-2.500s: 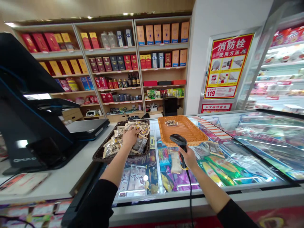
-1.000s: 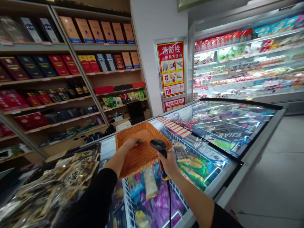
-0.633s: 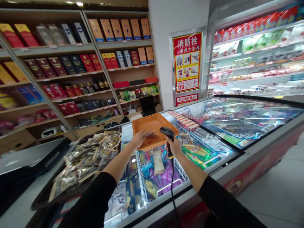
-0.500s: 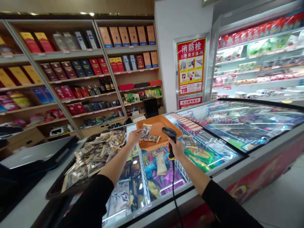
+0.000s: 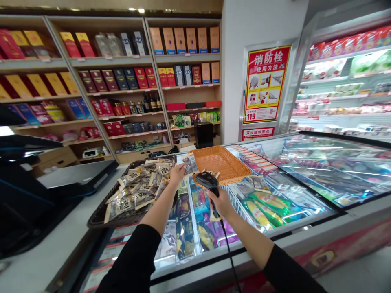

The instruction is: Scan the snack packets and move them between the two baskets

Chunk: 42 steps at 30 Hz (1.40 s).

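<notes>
My left hand [image 5: 177, 174] pinches a small snack packet [image 5: 190, 164] by its edge, just beside the orange wicker basket [image 5: 235, 162]. In my right hand [image 5: 222, 200] is a black handheld barcode scanner [image 5: 208, 179], its head pointing left toward the packet and its cord hanging down. Behind the scanner, another packet lies partly hidden in the near left corner of the basket. Left of my left hand, a dark tray [image 5: 94, 219] holds a heap of similar snack packets [image 5: 142, 187].
Beneath the basket, a glass-topped chest freezer [image 5: 324, 162] holds bagged frozen goods and stretches right. A checkout machine [image 5: 76, 179] stands on the left counter. Shelves of boxed goods [image 5: 122, 79] line the back wall, beside a red fire-hydrant poster [image 5: 267, 83].
The view has turned left, so the scene sits further right. My left hand has drawn the packet leftward to the basket's edge, and the scanner has come closer to it.
</notes>
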Each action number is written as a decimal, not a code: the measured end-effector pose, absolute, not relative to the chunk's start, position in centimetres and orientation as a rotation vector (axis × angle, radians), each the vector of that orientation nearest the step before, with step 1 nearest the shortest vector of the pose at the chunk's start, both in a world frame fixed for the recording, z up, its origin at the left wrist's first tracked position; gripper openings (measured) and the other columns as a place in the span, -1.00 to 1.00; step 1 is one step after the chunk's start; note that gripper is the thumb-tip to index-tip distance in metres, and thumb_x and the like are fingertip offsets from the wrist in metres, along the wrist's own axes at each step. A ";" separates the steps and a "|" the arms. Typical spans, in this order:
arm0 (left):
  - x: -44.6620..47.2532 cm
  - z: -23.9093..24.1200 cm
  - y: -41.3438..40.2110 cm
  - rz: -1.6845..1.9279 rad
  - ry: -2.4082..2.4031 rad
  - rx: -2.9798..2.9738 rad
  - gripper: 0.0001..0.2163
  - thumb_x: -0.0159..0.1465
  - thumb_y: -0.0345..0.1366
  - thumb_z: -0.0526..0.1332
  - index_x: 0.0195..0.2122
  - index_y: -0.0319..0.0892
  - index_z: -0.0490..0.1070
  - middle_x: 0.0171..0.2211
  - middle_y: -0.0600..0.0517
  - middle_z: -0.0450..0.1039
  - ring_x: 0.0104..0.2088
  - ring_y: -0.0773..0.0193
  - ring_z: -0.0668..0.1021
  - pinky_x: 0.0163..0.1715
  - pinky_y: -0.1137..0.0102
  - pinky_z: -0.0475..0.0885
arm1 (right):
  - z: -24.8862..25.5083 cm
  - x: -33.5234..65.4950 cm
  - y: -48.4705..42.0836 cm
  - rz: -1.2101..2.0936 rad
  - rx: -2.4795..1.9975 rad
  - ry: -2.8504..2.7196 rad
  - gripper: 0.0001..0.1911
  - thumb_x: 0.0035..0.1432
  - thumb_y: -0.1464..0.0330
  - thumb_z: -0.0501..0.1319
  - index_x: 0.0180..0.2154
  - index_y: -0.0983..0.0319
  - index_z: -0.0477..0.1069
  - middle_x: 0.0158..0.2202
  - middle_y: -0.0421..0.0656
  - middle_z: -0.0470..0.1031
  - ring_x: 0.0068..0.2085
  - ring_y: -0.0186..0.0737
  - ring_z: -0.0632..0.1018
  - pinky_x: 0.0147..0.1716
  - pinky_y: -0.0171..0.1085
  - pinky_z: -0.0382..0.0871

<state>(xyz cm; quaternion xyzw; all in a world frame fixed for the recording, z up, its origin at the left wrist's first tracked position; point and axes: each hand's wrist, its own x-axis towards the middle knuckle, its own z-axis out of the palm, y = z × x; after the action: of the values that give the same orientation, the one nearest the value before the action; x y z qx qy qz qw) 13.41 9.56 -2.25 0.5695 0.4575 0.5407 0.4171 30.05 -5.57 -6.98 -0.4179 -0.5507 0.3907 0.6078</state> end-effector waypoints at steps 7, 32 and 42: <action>13.4 -2.5 9.4 1.299 1.258 1.512 -0.65 0.13 -0.15 0.21 -0.14 -0.27 0.53 -0.60 0.12 0.35 -0.51 0.39 0.42 -0.43 0.47 0.41 | -7.3 30.2 -5.7 0.839 -1.048 -1.310 -0.62 0.15 0.05 0.13 -0.51 0.19 0.23 -0.75 -0.31 0.26 -0.74 -0.36 0.30 -0.72 -0.37 0.19; 7.5 3.2 1.5 1.244 2.172 2.461 -0.59 0.25 -0.50 0.00 -0.01 -0.01 0.50 -0.02 -0.03 0.49 0.03 0.04 0.43 0.27 0.02 -0.19 | -8.3 31.2 -4.8 0.919 -1.016 -1.157 -0.59 0.07 -0.02 0.15 -0.47 0.19 0.23 -0.71 -0.31 0.29 -0.75 -0.35 0.31 -0.77 -0.37 0.20; 2.1 4.3 0.0 1.114 2.275 2.326 -0.55 0.06 -0.56 0.05 -0.12 -0.10 0.56 0.08 -0.01 0.44 0.07 0.04 0.44 0.14 0.17 0.25 | -7.8 31.2 -5.1 0.859 -1.024 -1.142 -0.60 0.09 -0.01 0.16 -0.50 0.18 0.24 -0.73 -0.30 0.29 -0.76 -0.33 0.31 -0.75 -0.34 0.19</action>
<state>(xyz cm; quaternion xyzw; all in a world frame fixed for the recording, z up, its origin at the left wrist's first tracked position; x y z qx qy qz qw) 2.11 -0.02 4.26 0.6690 0.6541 0.3203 -0.1482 31.18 -5.15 -7.80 -0.4484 -0.5003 0.3762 0.6380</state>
